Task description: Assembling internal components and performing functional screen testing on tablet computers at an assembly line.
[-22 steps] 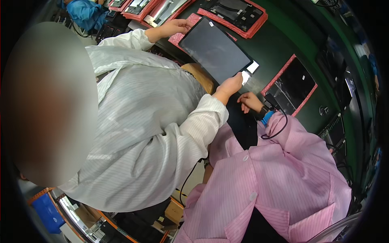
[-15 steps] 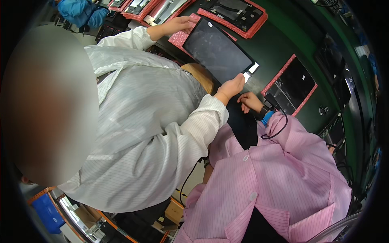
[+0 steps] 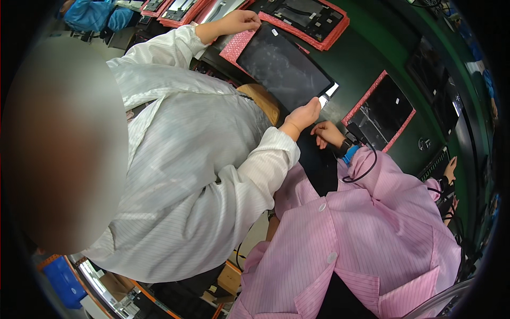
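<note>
A flat black rectangular panel with a glossy, smudged screen [image 3: 284,66] lies aslant at 11 o'clock from the wearer's right hand [image 3: 329,134], its far end overlapping a pink bubble-wrap sheet [image 3: 232,50]. A co-worker's right hand [image 3: 304,115] grasps its 4 o'clock corner, beside a small shiny silver-white piece [image 3: 328,96]. That co-worker's left hand [image 3: 239,22] is at its 11 o'clock corner, fingertips drawn together; whether they pinch anything, I cannot tell.

The wearer's right hand hangs just beside the table edge, fingers released and loosely bent, with nothing visible in them. The wearer's left hand is hidden, so I cannot tell how its fingers stand. At 2 o'clock from the right hand, near it, a second black glossy panel [image 3: 390,106] lies on pink bubble wrap on the dark green table [image 3: 361,58].

Around the wearer's right wrist are a dark band [image 3: 346,145] and a blue cuff [image 3: 350,154]; a black cable [image 3: 375,158] loops beside the pink striped sleeve [image 3: 393,173].

At 1 o'clock from the smudged panel sits a pink-wrapped stack of black panels [image 3: 308,21]. Out at 4 o'clock from the second panel are a round metallic disc [image 3: 424,144] and, farther, another person's hand [image 3: 450,169].
</note>
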Tool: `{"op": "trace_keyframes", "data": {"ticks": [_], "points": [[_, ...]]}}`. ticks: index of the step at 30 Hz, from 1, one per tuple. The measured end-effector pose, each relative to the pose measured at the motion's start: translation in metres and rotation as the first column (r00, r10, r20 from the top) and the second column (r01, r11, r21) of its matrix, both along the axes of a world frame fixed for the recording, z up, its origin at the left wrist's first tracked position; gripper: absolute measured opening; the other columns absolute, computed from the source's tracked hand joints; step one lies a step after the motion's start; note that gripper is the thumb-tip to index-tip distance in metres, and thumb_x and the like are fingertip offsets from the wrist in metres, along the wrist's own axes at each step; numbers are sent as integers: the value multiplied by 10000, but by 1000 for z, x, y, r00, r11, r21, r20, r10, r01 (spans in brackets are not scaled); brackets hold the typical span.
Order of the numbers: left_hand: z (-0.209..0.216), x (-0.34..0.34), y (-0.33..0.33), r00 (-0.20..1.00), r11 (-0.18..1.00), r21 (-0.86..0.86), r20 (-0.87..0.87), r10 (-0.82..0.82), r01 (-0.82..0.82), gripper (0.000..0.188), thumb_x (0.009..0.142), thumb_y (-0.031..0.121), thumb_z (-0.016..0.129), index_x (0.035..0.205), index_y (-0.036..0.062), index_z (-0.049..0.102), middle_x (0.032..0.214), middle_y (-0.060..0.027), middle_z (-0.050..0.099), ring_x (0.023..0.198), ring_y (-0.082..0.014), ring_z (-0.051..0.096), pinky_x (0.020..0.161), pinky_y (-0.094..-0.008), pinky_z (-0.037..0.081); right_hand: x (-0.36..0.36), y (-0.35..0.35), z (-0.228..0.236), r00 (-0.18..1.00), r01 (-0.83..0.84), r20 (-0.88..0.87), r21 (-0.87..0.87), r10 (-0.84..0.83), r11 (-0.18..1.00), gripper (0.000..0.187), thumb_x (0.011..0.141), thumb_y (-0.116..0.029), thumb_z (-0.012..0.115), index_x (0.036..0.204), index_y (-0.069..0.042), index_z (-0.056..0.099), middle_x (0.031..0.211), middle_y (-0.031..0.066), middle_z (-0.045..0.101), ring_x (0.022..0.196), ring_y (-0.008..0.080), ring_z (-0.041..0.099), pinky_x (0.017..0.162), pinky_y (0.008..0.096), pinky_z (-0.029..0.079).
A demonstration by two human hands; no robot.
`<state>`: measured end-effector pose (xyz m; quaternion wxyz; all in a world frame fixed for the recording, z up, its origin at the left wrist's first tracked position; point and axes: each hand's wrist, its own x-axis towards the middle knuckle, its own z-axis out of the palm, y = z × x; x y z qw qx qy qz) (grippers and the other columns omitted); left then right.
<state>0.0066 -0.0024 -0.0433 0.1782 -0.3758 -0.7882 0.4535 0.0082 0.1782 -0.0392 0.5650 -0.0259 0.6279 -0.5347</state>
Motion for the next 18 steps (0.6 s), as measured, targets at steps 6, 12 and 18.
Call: {"op": "trace_keyframes", "data": {"ticks": [6, 12, 18], "points": [[-59, 4, 4, 975, 989, 141, 213, -64, 34, 303, 891, 111, 486, 1115, -48, 614, 1094, -149, 618, 1072, -280, 559, 1015, -429, 399, -1, 0, 1, 1000, -3, -3, 11, 3, 1000, 225, 889, -81, 435, 952, 45, 611, 598, 132, 625, 455, 213, 628, 389, 288, 489], [-27, -1, 18, 961, 994, -8, 254, -105, 111, 302, 890, 113, 477, 1106, -45, 618, 1115, -153, 608, 1085, -286, 554, 991, -422, 418, -1, 0, 1, 1000, -1, -1, 14, 1, 1000, 220, 888, -80, 432, 946, 42, 605, 598, 138, 627, 453, 216, 629, 387, 284, 483], [-7, -5, 31, 953, 993, -15, 281, -112, 121, 301, 902, 126, 465, 1108, -44, 604, 1102, -165, 605, 1069, -306, 555, 959, -432, 426, 0, 0, 0, 1000, 21, 7, -19, -21, 1000, 207, 894, -71, 427, 957, 39, 590, 593, 143, 622, 452, 227, 628, 385, 298, 489]]}}
